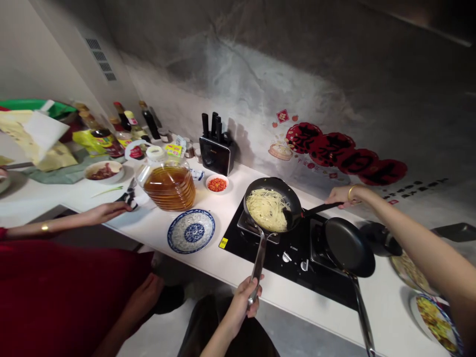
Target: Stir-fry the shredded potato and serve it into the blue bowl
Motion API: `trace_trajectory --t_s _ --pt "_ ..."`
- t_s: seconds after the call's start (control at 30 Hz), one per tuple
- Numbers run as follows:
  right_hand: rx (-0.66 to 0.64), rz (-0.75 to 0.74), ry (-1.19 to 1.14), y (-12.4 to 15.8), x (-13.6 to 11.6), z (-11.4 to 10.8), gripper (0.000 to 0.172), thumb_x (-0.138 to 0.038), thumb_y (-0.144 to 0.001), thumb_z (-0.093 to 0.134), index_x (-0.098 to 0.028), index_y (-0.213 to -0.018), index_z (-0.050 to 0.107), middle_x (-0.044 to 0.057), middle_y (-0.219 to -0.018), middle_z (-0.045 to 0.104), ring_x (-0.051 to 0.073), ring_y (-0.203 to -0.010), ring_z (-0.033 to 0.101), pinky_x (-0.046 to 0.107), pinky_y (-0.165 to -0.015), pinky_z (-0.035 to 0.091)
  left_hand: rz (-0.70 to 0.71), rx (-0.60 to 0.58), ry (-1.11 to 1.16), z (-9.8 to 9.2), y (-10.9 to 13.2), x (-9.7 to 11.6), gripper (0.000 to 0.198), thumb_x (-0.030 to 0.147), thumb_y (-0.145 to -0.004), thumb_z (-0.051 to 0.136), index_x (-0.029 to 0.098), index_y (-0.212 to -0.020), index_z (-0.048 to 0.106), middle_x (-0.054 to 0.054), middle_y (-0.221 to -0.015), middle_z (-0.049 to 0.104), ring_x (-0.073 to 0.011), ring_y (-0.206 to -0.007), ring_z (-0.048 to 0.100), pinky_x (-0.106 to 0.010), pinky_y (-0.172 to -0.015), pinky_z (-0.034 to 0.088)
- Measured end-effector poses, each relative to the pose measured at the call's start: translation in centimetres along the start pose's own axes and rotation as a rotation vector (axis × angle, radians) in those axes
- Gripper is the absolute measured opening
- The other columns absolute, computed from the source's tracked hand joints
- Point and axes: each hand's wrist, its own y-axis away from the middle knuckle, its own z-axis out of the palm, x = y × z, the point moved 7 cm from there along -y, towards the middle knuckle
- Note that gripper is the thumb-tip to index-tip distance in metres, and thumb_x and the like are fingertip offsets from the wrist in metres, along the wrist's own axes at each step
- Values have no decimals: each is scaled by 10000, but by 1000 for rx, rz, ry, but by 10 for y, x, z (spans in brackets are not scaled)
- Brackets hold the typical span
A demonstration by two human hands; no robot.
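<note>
Counter (227, 209) white, wall (241, 74) grey w/ decals (305, 138) — L grip (243, 293) closed round pan handle (259, 259), R grip (342, 195) round spatula (319, 209).

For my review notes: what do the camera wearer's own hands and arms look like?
The left hand and right hand are both ungloved. A gold-coloured bangle circles the right wrist; the left wrist shows none. No sleeve shows on the left forearm or right forearm.

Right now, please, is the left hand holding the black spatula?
No, the left hand grips the pan handle; the right hand holds the spatula.
</note>
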Motion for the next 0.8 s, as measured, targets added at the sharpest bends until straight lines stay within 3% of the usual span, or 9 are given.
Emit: trace_trajectory --t_s 0.13,0.27,0.37,0.47,0.57,0.63,0.7,0.8 --pt "-233 -16 -602 -1 -10 75 418 -527 -824 526 -140 -767 673 -24 -451 485 23 -315 273 179 -330 217 6 0 -3 0 -1 -1 579 587 -711 639 138 -1069 568 49 -646 529 -10 -293 314 -204 -313 132" --pt "-285 -66 -1081 -7 -52 147 337 -467 -811 573 -132 -829 607 -74 -468 434 -5 -307 181 142 -298 119 15 16 -12 0 -2 0 563 592 -691 653 142 -1018 570 50 -628 539 -17 -283 332 -200 -303 141" --pt "-245 -118 -1324 -1 -68 169 272 -392 -777 634 -131 -833 585 -81 -489 428 -17 -322 168 121 -302 123 16 28 -15 0 -1 3 543 587 -679 667 144 -980 573 53 -611 534 -20 -284 336 -193 -301 135" --pt "-199 -110 -1404 15 -56 174 277 -392 -772 632 -133 -858 582 -88 -499 401 -13 -330 175 122 -304 121 13 30 -15 1 1 6 537 581 -680 670 147 -980 571 52 -621 538 -16 -289 331 -189 -303 141" --pt "-82 -125 -1290 30 -33 164 297 -432 -814 554 -148 -897 580 -85 -523 399 2 -328 180 145 -308 119 6 28 -17 1 2 6 550 581 -670 678 147 -989 566 53 -623 538 -19 -286 331 -191 -302 137" --pt "79 -172 -1041 36 -26 147 321 -453 -853 477 -158 -896 595 -61 -531 440 26 -330 246 165 -318 175 9 28 -16 0 1 5 557 581 -666 680 144 -992 566 53 -622 536 -20 -284 329 -194 -301 138" --pt "314 -203 -661 38 -33 125 324 -423 -879 436 -171 -938 630 -11 -581 539 75 -405 424 187 -387 317 16 22 -18 -2 -1 4 556 577 -675 674 141 -1004 568 52 -627 536 -18 -285 324 -195 -303 143" --pt "603 -122 -84 43 -69 105 342 -330 -905 409 -206 -1147 616 80 -817 668 179 -682 629 260 -597 459 23 13 -25 -5 -3 3 561 573 -687 664 140 -1031 571 52 -639 532 -15 -288 318 -194 -307 142"
